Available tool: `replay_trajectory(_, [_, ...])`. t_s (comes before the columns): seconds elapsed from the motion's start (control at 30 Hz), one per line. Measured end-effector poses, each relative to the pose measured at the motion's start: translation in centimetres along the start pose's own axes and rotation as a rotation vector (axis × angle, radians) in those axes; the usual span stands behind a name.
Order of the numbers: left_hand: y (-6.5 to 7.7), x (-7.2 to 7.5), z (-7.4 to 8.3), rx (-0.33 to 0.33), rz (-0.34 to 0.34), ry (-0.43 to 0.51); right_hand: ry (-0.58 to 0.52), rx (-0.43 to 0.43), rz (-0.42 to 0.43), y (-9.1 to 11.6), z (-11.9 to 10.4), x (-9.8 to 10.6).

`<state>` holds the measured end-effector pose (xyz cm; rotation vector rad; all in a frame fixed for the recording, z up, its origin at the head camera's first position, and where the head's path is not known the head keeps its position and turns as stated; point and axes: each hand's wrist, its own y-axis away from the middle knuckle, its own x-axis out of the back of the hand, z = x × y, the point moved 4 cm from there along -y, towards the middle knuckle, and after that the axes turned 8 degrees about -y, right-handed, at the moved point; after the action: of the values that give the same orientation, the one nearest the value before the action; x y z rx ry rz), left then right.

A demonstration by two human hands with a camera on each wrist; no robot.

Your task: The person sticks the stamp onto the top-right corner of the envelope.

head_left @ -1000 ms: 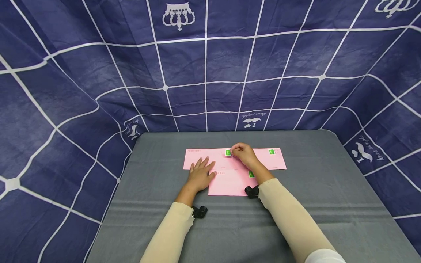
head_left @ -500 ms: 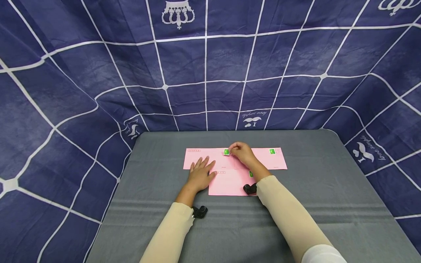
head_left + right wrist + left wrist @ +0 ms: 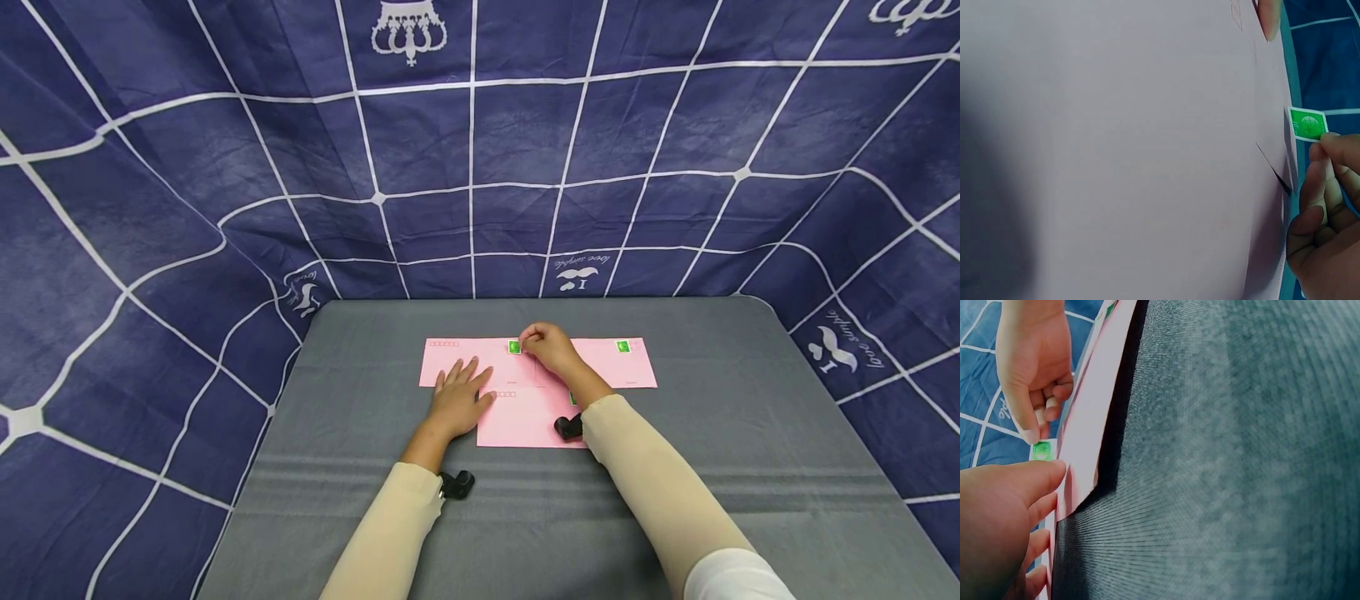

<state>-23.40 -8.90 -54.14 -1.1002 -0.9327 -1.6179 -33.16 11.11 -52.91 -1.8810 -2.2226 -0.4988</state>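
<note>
My right hand (image 3: 553, 350) pinches a green postage stamp (image 3: 1308, 124) by its edge between thumb and fingers. The stamp is over the upper right corner of the left pink envelope (image 3: 442, 367); the head view does not show whether it touches the paper. Fingers spread, my left hand (image 3: 456, 404) rests on that envelope, its thumb by the corner of the lower envelope (image 3: 517, 427). A right envelope (image 3: 618, 371) bears a green stamp (image 3: 623, 347) at its upper right. Another stamp (image 3: 573, 399) on the lower envelope is partly hidden by my right wrist.
The envelopes lie on a grey cloth-covered table (image 3: 360, 400). A blue curtain (image 3: 510, 150) with white lines stands behind it and along both sides. Each wrist carries a small black camera.
My right hand has shifted slightly left with the stamp, over the left envelope's corner. The left hand stays in place on the paper.
</note>
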Motion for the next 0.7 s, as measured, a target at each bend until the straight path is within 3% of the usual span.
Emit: replay_trajectory(0.7, [0.3,0.5,0.3,-0.009,0.006,0.002,0.126,0.062,-0.005,-1.1,-0.5,-0.5])
